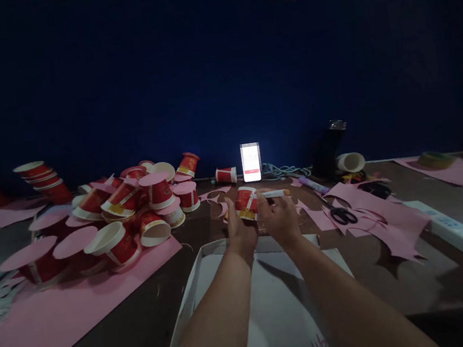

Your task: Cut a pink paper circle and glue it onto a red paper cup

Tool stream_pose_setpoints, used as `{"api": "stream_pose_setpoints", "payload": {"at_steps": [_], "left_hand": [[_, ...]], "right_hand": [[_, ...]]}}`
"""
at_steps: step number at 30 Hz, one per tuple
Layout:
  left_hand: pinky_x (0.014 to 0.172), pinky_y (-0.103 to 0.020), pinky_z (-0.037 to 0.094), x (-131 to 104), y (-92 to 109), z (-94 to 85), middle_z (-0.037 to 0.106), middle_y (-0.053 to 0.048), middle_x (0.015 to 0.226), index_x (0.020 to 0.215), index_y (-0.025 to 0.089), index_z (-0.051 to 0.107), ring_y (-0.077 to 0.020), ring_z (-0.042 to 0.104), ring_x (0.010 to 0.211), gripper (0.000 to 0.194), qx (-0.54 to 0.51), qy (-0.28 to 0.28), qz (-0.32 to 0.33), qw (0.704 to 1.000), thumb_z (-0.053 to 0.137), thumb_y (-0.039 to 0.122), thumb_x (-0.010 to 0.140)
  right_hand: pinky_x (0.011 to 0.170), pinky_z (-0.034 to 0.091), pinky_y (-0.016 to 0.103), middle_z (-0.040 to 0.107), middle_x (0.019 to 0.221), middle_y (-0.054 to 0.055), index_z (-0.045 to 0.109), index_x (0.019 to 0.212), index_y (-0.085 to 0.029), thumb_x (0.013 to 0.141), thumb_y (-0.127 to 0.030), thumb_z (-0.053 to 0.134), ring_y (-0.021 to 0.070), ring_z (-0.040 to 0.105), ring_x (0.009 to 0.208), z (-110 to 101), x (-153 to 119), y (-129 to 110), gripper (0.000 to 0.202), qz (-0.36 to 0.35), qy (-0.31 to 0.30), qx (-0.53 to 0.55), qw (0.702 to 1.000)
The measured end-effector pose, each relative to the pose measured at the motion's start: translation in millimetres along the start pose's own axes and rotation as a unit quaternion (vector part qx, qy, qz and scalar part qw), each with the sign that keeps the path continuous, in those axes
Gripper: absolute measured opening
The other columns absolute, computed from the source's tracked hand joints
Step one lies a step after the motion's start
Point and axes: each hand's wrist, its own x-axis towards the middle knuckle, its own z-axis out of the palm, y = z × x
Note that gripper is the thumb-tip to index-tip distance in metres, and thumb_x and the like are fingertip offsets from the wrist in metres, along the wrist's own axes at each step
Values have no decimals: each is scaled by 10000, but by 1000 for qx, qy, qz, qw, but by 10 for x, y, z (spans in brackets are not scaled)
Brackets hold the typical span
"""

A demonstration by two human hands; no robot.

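Observation:
My left hand (240, 234) is wrapped round the side of a red paper cup (245, 201) with a gold band near its lower end. Close beside it, my right hand (280, 217) grips a slim white pen-like stick (272, 194) with an orange end, lying almost level. Whether the stick touches the cup I cannot tell. Below both forearms lies a shallow white cardboard tray (273, 293), with red handwriting near its front.
Many red cups, several with pink paper discs (28, 253), crowd the left. A lit phone (250, 162) stands at the back. On the right are black scissors (343, 215), pink paper scraps (392, 226), a power strip (456, 232) and a dark bottle (328, 149).

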Motion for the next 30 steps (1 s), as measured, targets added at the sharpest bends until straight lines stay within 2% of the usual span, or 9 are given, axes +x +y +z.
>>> {"api": "stream_pose_setpoints", "payload": {"at_steps": [4, 15, 22, 26, 30], "left_hand": [[870, -336, 499, 20, -8, -16, 696, -111, 943, 949, 123, 654, -216, 633, 970, 527, -4, 17, 10, 1000, 375, 560, 858], [876, -356, 496, 3, -6, 0, 691, -118, 970, 949, 132, 651, -225, 630, 986, 526, 10, 9, 17, 1000, 370, 566, 857], [870, -345, 502, 15, -7, 4, 701, -99, 905, 927, 138, 657, -212, 646, 937, 485, -7, 12, 31, 999, 394, 539, 860], [849, -334, 510, 13, -2, 24, 704, -92, 897, 934, 151, 658, -203, 657, 904, 478, -14, 25, 26, 999, 400, 546, 856], [844, -330, 513, -5, -8, 45, 703, -95, 882, 934, 141, 656, -206, 659, 903, 479, -8, 40, 29, 999, 419, 548, 848]], "right_hand": [[787, 448, 342, 698, 813, 84, 687, 903, -185, 881, -358, 453, 215, 635, 812, -7, 2, -19, 291, 5, -9, -3, 1000], [786, 444, 341, 698, 814, 79, 687, 903, -183, 885, -380, 439, 212, 632, 808, 7, -7, -12, 318, 1, -6, -1, 1000], [755, 465, 338, 706, 812, 71, 686, 907, -190, 880, -361, 457, 206, 638, 780, -29, -2, -49, 287, 15, 9, 32, 999], [804, 472, 343, 703, 867, 66, 685, 925, -213, 881, -321, 459, 197, 632, 826, -52, -4, -72, 254, -17, 36, 68, 997], [839, 471, 341, 700, 837, 60, 683, 924, -214, 877, -284, 461, 190, 630, 829, -44, -17, -96, 237, -38, 11, 80, 996]]}}
